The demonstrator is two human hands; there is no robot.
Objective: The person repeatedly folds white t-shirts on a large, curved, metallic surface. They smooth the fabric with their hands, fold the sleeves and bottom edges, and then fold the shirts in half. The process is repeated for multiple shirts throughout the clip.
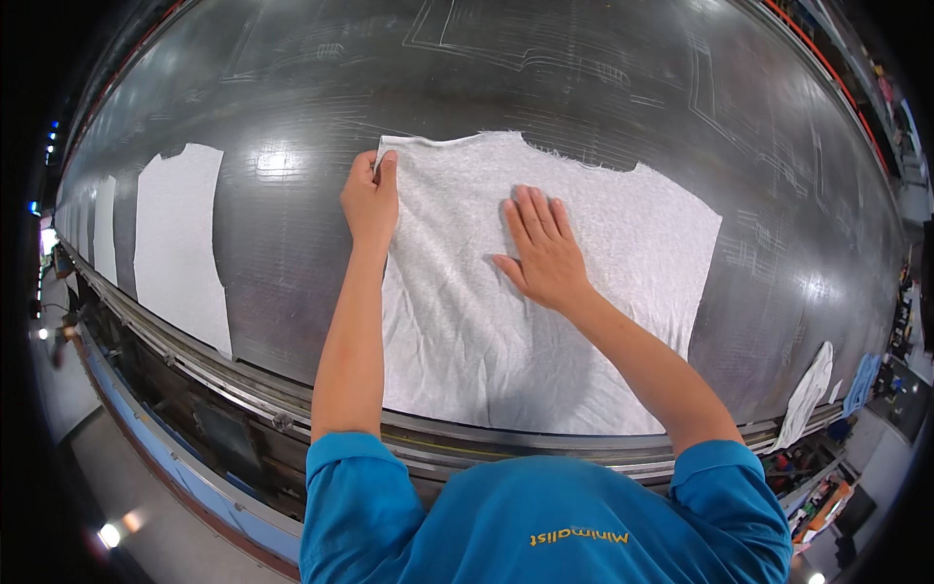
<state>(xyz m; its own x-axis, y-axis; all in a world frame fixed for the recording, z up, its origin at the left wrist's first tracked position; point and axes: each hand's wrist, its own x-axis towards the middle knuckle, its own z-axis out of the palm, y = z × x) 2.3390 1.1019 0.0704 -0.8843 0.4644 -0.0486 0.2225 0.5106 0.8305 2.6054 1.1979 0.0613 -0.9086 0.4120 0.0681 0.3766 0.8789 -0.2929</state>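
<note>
A light grey knit fabric piece [467, 292], cut like a garment body with a curved neckline along its far edge, lies on a long dark table [292, 233] before me. My left hand [373, 193] pinches its far left corner between thumb and fingers. Soft folds run down from that corner. My right hand [541, 244] rests flat, palm down, on the middle of the fabric, its thumb spread to the left. The fabric's near edge reaches the table's front edge, and some of it is hidden behind my right forearm.
To the left lies a similar pale cut piece [182, 255], with narrower-looking pieces [105, 230] beyond it. A metal rail [281, 421] runs along the table's near edge. At the right edge are a crumpled white cloth [806, 394] and a blue cloth [861, 383]. Chalk-like lines mark the tabletop.
</note>
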